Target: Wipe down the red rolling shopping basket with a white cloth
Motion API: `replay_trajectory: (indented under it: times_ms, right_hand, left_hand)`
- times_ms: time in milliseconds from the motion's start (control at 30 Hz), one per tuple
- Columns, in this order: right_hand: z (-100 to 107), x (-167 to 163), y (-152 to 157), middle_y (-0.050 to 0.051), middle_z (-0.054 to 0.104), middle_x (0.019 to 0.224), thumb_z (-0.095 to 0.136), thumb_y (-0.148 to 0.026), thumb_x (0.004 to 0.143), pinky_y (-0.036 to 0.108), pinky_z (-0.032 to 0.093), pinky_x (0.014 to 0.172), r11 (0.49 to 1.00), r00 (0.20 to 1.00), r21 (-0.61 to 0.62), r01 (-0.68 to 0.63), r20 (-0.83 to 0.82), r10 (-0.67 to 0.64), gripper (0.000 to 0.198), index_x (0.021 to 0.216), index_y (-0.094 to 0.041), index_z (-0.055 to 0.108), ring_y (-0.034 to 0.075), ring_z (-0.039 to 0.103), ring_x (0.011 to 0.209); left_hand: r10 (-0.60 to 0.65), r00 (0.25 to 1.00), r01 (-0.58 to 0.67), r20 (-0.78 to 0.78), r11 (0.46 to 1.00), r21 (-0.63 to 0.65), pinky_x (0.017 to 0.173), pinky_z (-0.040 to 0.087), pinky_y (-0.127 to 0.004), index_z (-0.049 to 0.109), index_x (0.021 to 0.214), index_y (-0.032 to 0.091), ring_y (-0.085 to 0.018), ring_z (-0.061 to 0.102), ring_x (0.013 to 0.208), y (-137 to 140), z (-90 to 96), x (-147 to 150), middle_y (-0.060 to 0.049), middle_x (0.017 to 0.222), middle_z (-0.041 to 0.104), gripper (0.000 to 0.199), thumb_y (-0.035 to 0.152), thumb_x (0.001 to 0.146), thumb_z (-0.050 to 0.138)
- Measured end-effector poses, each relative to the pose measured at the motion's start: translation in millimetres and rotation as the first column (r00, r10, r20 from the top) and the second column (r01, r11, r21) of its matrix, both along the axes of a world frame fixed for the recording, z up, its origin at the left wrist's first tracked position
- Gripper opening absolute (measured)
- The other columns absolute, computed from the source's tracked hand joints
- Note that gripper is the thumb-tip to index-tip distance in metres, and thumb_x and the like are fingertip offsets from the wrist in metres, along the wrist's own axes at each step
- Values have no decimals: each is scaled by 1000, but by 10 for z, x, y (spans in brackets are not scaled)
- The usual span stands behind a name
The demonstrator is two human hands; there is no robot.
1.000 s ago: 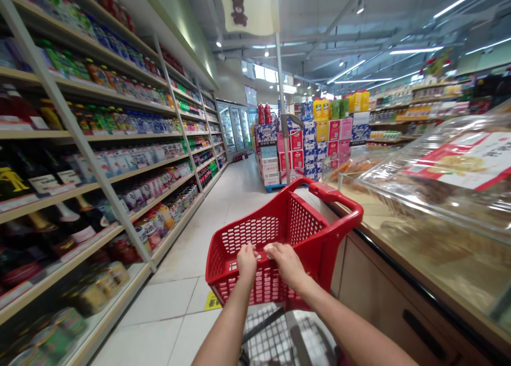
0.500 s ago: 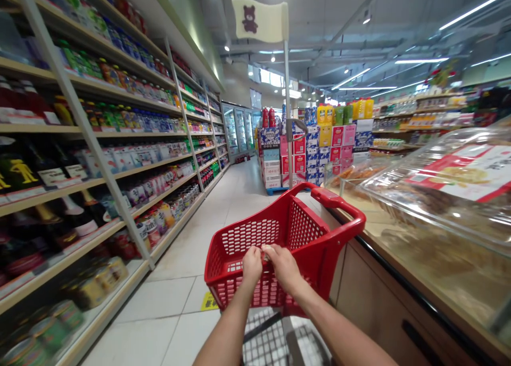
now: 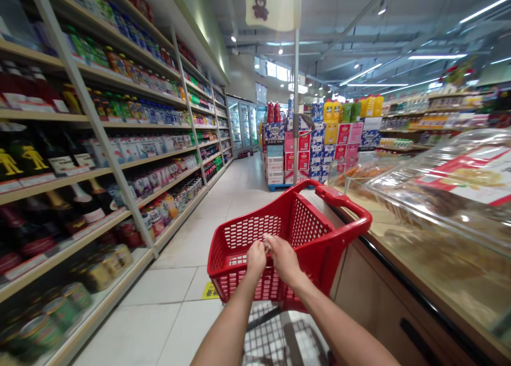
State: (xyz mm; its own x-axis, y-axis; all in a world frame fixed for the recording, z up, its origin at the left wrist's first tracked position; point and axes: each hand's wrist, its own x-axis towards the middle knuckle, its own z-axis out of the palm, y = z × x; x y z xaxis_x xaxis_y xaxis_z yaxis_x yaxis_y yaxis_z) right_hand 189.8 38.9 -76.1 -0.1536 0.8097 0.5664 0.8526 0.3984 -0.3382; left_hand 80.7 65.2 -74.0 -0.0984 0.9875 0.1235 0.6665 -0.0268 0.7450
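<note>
Left hand [image 3: 256, 257]: fingers curled in, narrow; fingertips turned away, so whether they grip cannot be told. Right hand [image 3: 284, 258]: narrow, thumb and fingers pinched on a small pale item [image 3: 267, 242], which lies between the two hands, mostly covered by them, its kind not readable. Red shopping cart [image 3: 334, 246]: beneath and beyond the hands, centre; near wall partly hidden by hands and forearms [image 3: 231, 323]. Lower wire basket [image 3: 261, 339]: cut off at the near edge. Yellow floor label [image 3: 210, 290]: left of the cart, partly covered by it. Bear flag [image 3: 275, 9]: far side, top edge cropped. Clear food pack [image 3: 451, 190]: near right, cut off by the right edge, contents obscured by glare and label. Cans [image 3: 62, 312]: near left, low shelf, blurred. Carton stack [image 3: 275, 166]: far centre, partly behind the flag's pole [image 3: 296, 73].
</note>
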Motion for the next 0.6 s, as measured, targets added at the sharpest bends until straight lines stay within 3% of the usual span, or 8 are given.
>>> replay_trajectory:
  times_ms: [67,200,367,500,600]
  right_hand:
    - [-22,-77,-32,4,53,119,37,-5,78,26,39,89,999,999,-21,-40,2,40,47,121,-21,45,14,49,106]
    - [-50,-157,-78,6,56,116,36,-7,79,29,42,87,998,1000,-61,18,-1,-18,45,120,-21,47,16,54,100]
    - [-72,-169,-82,5,50,123,35,-6,80,26,36,94,999,995,-21,-47,-84,45,46,124,-19,43,13,44,113]
    - [-92,-171,-49,6,54,119,37,-9,81,29,39,90,998,999,-62,6,-46,-9,43,122,-19,45,15,50,105]
    - [-106,-199,-51,7,52,120,36,-7,81,30,37,92,1000,1000,-26,10,-11,-10,45,124,-18,43,16,47,109]
  left_hand:
    - [-4,1000,4,-12,1000,-3,63,36,-23,56,70,17,-13,56,71,-1,21,0,-4,75,63,29,20,81,30]
    - [-34,999,34,-39,999,-5,63,36,-23,57,67,17,-14,56,72,-1,28,-6,-5,75,64,31,24,83,31]
    - [-8,998,6,-62,999,-31,63,37,-24,58,75,15,-14,57,73,0,-18,3,-8,80,64,34,20,84,25]
    - [-45,996,43,-82,999,-24,63,37,-23,58,76,17,-13,57,73,-22,-44,18,-5,80,65,29,23,84,30]
    - [-27,994,26,-103,1000,-18,64,37,-23,58,76,17,-13,57,74,-28,-47,20,-5,81,65,33,21,84,26]
